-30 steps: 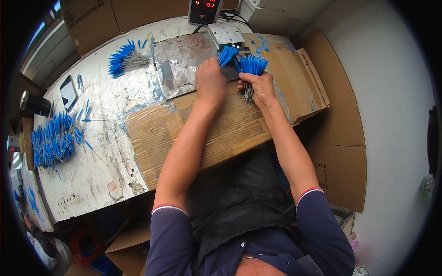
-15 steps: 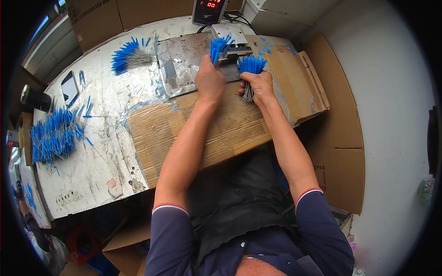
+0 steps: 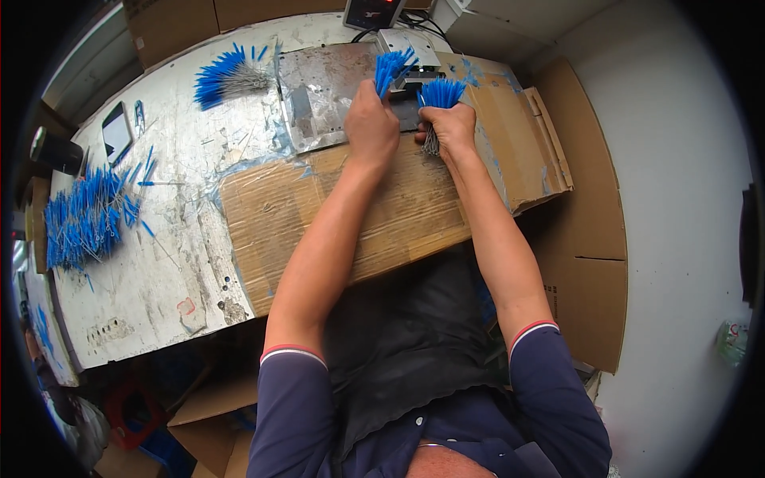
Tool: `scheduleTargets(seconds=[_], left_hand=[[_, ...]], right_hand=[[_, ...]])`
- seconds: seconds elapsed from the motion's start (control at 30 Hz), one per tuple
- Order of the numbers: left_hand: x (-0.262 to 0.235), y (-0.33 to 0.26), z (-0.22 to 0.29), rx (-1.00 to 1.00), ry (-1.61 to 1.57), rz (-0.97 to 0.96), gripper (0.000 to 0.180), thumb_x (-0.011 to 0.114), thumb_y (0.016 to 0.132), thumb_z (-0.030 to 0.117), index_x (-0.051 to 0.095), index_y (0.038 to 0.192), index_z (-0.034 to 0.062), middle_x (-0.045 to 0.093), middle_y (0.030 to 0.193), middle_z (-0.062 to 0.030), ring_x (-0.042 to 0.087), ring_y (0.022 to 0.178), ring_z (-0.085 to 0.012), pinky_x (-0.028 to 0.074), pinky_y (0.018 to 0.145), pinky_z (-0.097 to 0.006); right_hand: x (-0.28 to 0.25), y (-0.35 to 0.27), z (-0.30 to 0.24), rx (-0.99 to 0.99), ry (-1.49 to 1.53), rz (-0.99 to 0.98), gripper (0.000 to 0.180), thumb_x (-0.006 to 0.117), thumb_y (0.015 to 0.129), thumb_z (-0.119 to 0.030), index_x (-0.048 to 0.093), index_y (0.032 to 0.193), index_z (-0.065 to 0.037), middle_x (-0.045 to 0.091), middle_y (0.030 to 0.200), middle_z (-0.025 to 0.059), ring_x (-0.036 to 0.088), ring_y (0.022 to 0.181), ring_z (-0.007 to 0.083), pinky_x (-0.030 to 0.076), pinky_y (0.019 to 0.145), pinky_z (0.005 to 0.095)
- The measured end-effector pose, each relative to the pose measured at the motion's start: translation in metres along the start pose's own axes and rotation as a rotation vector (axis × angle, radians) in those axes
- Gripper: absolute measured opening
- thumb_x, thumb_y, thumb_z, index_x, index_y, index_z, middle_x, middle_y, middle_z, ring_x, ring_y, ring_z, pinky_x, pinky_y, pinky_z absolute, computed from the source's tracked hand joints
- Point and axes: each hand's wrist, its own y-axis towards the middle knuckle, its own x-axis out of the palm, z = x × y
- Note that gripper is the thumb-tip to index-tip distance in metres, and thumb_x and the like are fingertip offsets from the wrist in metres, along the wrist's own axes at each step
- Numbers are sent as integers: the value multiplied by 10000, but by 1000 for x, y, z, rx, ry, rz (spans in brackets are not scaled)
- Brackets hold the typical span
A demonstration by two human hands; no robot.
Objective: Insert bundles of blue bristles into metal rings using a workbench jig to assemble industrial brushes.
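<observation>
My left hand (image 3: 371, 127) is closed around a bunch of thin wire pieces with blue ends (image 3: 392, 70), the blue ends pointing up and away from me. Beside it, my right hand (image 3: 453, 129) grips a thicker bundle of wire pieces (image 3: 441, 92). Blue tops fan out above that fist, and the grey wires hang below it. Both hands are over the metal plate (image 3: 323, 88) and cardboard, close to a small metal device (image 3: 410, 49) at the back. My left fingers are mostly hidden behind the hand.
A fanned pile of blue-ended wires (image 3: 219, 78) lies at the back left. A larger heap (image 3: 84, 219) spreads on the left of the worn white table (image 3: 159, 271), near a phone (image 3: 116, 134) and a dark cylinder (image 3: 56, 151). Cardboard (image 3: 343, 215) covers the front; a display box (image 3: 373, 12) stands behind.
The whole view has shifted slightly, so the table sits higher in the picture. Both hands keep their bundles and stay near the metal device, with little movement between them.
</observation>
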Motion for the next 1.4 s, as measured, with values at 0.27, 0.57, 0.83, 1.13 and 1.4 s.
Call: scheduleTargets(seconds=[0.27,0.57,0.83,1.13,1.4], left_hand=[[4,6,-1,233,25,247,124,608,943,116,578,1031,35,672,906,-180,634,879,-402,450,801,-489],[-2,-1,2,179,185,-102,179,608,852,43,590,1030,36,677,900,-181,653,871,-386,455,750,-488],[-3,-1,3,196,209,-135,131,569,845,29,591,975,38,670,892,-177,650,863,-384,460,750,-488],[-4,-3,6,256,325,-193,134,572,816,26,596,948,39,663,891,-157,649,891,-355,464,786,-458],[-6,2,4,63,224,-38,91,589,856,25,578,946,36,647,903,-168,629,893,-399,455,796,-496]], right_hand=[[2,-5,0,24,217,30,91,728,778,27,643,778,60,656,694,142,662,547,222,577,432,354],[-17,-10,8,80,419,-84,118,733,770,55,639,841,59,661,737,138,662,574,221,599,458,359],[-21,-13,5,100,316,-93,141,744,748,65,643,844,46,663,741,119,661,575,209,603,466,351],[-22,-10,6,94,260,-98,104,720,738,61,632,793,61,650,711,130,658,555,212,596,447,353],[-12,-2,6,44,189,-26,98,713,754,67,625,713,78,627,637,146,634,491,227,567,426,354]])
